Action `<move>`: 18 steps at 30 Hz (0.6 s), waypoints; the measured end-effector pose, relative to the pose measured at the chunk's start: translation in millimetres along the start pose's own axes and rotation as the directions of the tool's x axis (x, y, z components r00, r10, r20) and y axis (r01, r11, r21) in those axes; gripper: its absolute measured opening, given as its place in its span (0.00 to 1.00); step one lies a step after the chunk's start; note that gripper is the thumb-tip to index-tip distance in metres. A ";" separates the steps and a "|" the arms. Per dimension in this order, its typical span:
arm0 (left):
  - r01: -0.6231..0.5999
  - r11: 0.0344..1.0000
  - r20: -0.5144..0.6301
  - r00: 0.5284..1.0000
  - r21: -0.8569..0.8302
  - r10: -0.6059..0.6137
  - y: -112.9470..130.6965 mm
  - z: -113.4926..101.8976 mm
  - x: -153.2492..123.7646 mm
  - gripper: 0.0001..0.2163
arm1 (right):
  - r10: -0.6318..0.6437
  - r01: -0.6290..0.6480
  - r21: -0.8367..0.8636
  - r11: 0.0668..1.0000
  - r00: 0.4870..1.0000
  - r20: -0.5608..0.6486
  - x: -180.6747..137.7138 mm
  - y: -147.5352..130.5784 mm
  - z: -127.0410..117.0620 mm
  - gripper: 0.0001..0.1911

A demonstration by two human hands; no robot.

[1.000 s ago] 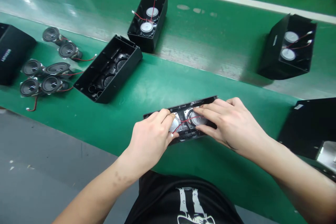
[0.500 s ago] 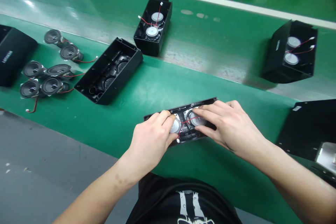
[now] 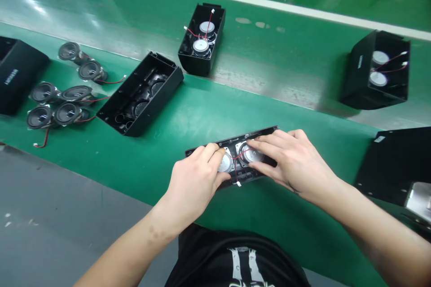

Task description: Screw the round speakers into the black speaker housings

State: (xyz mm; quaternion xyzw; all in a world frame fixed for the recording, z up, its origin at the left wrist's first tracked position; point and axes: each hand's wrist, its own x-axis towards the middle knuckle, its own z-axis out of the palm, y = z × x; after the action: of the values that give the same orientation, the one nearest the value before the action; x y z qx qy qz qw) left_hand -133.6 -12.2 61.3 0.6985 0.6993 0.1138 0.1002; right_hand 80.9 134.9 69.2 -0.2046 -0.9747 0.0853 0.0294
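Note:
A long black speaker housing (image 3: 247, 136) lies on the green bench in front of me, with two silver speaker drivers and a red wire (image 3: 239, 154) inside. My left hand (image 3: 195, 179) curls over the left driver (image 3: 226, 164), fingers pressed on it and the housing's left end. Over the right driver (image 3: 251, 154) lies my right hand (image 3: 292, 161), its fingers stretched and pressing down. A small white connector (image 3: 238, 184) hangs at the housing's near edge.
An empty open housing (image 3: 141, 94) lies to the left, with several loose speaker drivers (image 3: 63, 98) and a black box (image 3: 16, 74) beyond. Two housings with drivers, one (image 3: 202, 38) and another (image 3: 379, 69), sit on the conveyor belt (image 3: 269, 67). A black panel (image 3: 397, 166) lies at the right.
My hands stay on the housing. The white connector has shifted a little right along the near edge. The housings on the belt have drifted slightly in view.

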 end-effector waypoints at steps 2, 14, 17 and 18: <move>-0.004 1.000 0.008 1.000 -0.001 0.004 -0.6 -1.0 0.2 0.22 | 0.009 -0.009 -0.011 1.000 1.000 0.011 1.1 -1.2 -0.6 0.19; -0.115 0.993 0.088 0.989 -0.001 0.115 -9.6 -10.3 -9.5 0.22 | 0.063 -0.063 0.043 0.997 0.998 0.012 0.3 -7.0 5.3 0.16; -0.125 0.992 0.026 0.992 0.020 0.125 -8.4 -20.0 -12.5 0.20 | 0.068 -0.069 0.082 0.994 0.998 0.004 4.4 -10.1 7.3 0.18; -0.131 0.991 -0.004 0.991 0.020 0.131 -7.1 -24.4 -12.7 0.18 | 0.060 -0.060 0.097 0.993 0.998 0.002 5.2 -10.3 6.1 0.20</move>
State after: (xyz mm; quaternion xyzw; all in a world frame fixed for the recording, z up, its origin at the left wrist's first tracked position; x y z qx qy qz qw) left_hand -147.6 -25.4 82.2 0.7436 0.6533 0.1151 0.0835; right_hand 71.6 126.8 65.2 -0.2322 -0.9628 0.1334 0.0373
